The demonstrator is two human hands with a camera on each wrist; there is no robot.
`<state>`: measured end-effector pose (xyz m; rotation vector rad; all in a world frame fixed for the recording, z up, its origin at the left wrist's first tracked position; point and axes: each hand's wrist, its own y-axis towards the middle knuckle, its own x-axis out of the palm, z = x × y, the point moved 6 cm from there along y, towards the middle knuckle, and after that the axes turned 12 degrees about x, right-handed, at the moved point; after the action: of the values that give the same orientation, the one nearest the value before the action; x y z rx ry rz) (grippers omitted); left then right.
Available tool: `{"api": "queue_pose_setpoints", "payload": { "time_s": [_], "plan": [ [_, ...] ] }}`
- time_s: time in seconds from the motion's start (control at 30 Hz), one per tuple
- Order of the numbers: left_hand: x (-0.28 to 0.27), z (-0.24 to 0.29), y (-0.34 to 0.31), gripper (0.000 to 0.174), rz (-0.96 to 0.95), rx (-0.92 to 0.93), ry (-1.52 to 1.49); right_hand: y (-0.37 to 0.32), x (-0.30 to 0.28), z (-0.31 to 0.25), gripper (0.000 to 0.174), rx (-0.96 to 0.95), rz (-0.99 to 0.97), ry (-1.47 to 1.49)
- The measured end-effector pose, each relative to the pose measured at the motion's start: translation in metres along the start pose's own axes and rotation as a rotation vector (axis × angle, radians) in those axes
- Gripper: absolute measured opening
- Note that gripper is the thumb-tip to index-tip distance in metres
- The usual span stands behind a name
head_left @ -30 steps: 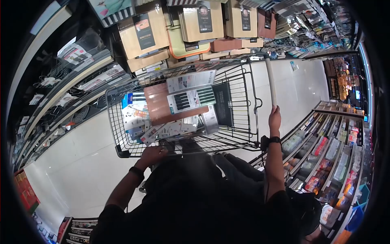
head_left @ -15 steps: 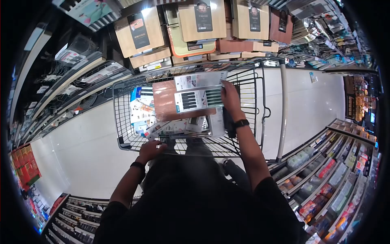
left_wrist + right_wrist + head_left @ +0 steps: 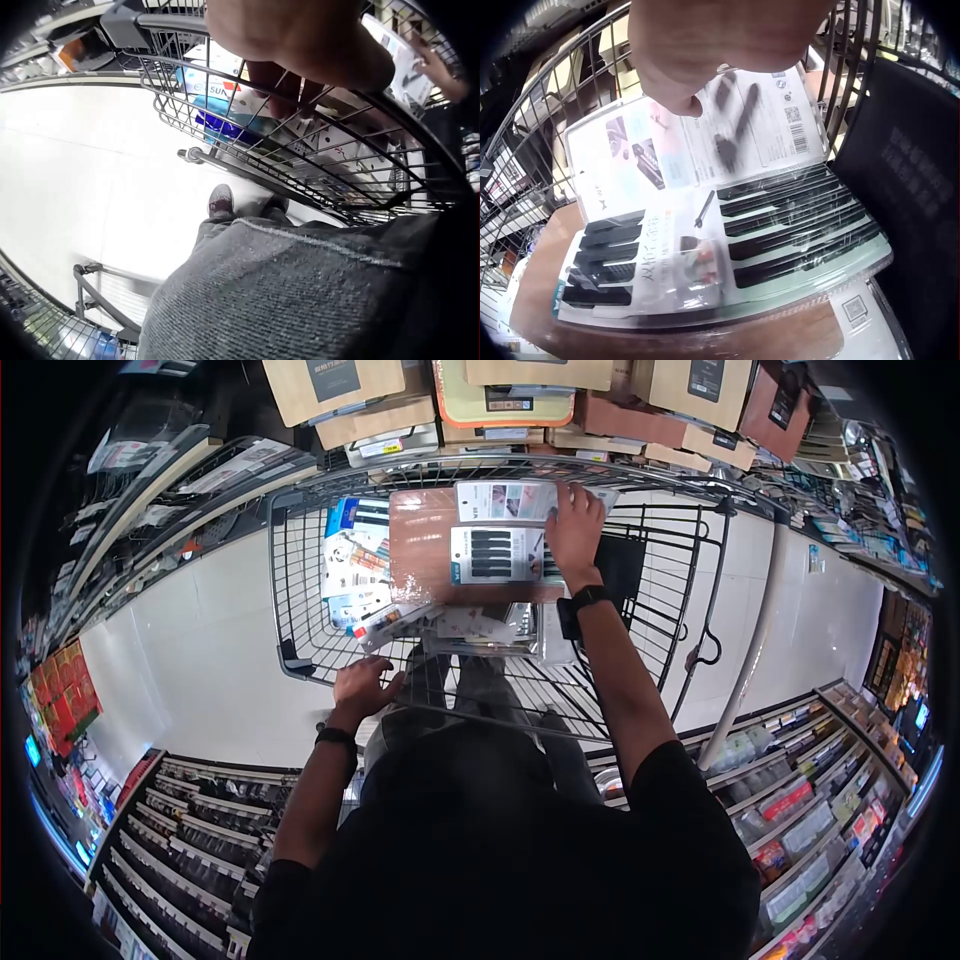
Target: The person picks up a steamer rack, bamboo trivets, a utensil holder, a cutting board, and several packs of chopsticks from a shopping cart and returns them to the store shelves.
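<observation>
Inside the wire cart (image 3: pixel 690 640), a brown board (image 3: pixel 420 550) lies with a package of dark-handled utensils (image 3: pixel 495 555) across it. Behind that is a second white package (image 3: pixel 500 501). My right hand (image 3: pixel 577 535) is over the right end of these packages; in the right wrist view the hand (image 3: pixel 720 45) touches the upper, white package (image 3: pixel 765 127), its fingertips partly hidden. My left hand (image 3: pixel 362 688) rests on the cart's near rim with bent fingers; the left wrist view shows the hand (image 3: pixel 307 41) over the rim, fingers curled round it.
Wooden cutting boards (image 3: pixel 530 410) stand on the shelf beyond the cart. Shelving (image 3: pixel 190 820) runs at the lower left, and more shelves of packaged goods (image 3: pixel 800 830) are at the lower right. The cart's handle (image 3: pixel 755 640) is on the right. A dark flat item (image 3: pixel 624 570) stands in the cart.
My right hand left the cart handle, reached into the cart and moved onto the upper package. The left hand stayed at the near rim. The cart and shelves shifted in view.
</observation>
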<state>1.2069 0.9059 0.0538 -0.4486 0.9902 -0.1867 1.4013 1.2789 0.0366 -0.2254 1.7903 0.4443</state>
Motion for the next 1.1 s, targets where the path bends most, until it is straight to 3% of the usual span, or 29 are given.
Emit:
{"api": "queue_pose_setpoints", "payload": {
  "time_s": [0.17, 0.23, 0.37, 0.43, 0.47, 0.53, 0.63, 0.8, 0.9, 1.0, 1.07, 1.1],
  "plan": [
    [0.001, 0.004, 0.006, 0.037, -0.045, -0.014, -0.014, 0.012, 0.000, 0.006, 0.054, -0.087, 0.039, -0.029],
    [0.003, 0.003, 0.006, 0.036, -0.082, -0.042, -0.010, 0.008, 0.006, 0.006, 0.039, -0.031, -0.045, -0.014],
    [0.003, 0.004, 0.005, 0.036, -0.070, -0.038, -0.007, -0.002, 0.006, 0.009, 0.030, -0.051, -0.077, -0.012],
    [0.005, 0.003, 0.005, 0.037, -0.047, -0.029, -0.008, -0.009, 0.009, 0.011, 0.026, -0.076, -0.208, -0.048],
    [0.005, 0.002, 0.006, 0.037, -0.049, -0.024, -0.009, -0.015, 0.005, 0.012, 0.026, -0.071, -0.208, -0.052],
    [0.003, 0.005, 0.007, 0.033, -0.022, -0.019, -0.024, -0.038, 0.003, 0.007, 0.027, -0.272, -0.260, -0.019],
    [0.005, 0.003, 0.007, 0.038, -0.084, -0.041, 0.003, -0.075, -0.010, -0.001, 0.028, -0.297, -0.294, 0.127],
    [0.004, 0.004, 0.006, 0.038, -0.055, -0.030, 0.008, -0.114, -0.002, 0.005, 0.028, -0.357, -0.272, 0.104],
    [0.007, 0.003, 0.006, 0.038, -0.027, -0.024, -0.004, -0.119, 0.002, 0.007, 0.032, -0.364, -0.320, 0.092],
    [0.006, 0.002, 0.005, 0.038, -0.014, -0.027, -0.015, -0.100, 0.009, 0.009, 0.044, -0.280, -0.491, 0.169],
    [0.006, 0.001, 0.005, 0.038, -0.011, -0.033, -0.016, -0.066, 0.013, 0.010, 0.066, -0.129, -0.506, 0.205],
    [0.006, 0.001, 0.005, 0.038, -0.017, -0.032, -0.013, -0.053, 0.022, 0.010, 0.088, -0.118, -0.514, 0.260]
  ]
}}
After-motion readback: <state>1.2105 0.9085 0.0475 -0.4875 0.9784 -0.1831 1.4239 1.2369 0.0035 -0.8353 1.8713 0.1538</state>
